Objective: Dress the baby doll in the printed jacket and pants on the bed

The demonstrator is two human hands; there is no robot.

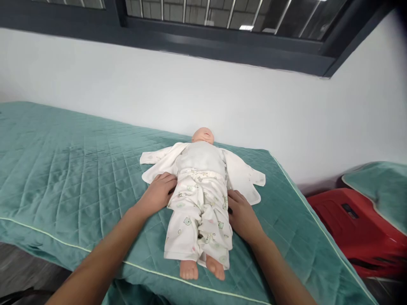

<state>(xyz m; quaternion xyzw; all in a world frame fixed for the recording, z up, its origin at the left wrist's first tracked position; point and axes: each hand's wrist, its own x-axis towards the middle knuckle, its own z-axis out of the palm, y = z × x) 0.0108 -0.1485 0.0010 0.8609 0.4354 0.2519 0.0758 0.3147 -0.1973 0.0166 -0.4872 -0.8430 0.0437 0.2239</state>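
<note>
A baby doll (203,134) lies on its back, head toward the wall and bare feet (188,269) toward me. It wears white patterned pants (187,220) and a white undershirt (201,156). Beneath its upper body a white jacket (243,169) is spread open, sleeves out to both sides. My left hand (160,190) is closed at the left side of the pants near the hip, its fingertips partly hidden by the cloth. On the opposite side, a little lower, my right hand (243,214) has its fingers curled against the pants' edge.
A green quilted cover (79,169) lies under the doll, with pale piping along its edges. Behind it stands a white wall (127,84) below a dark window frame (222,46). To the right, past the bed's edge, is a red plastic item (356,224) partly under green cloth (381,186).
</note>
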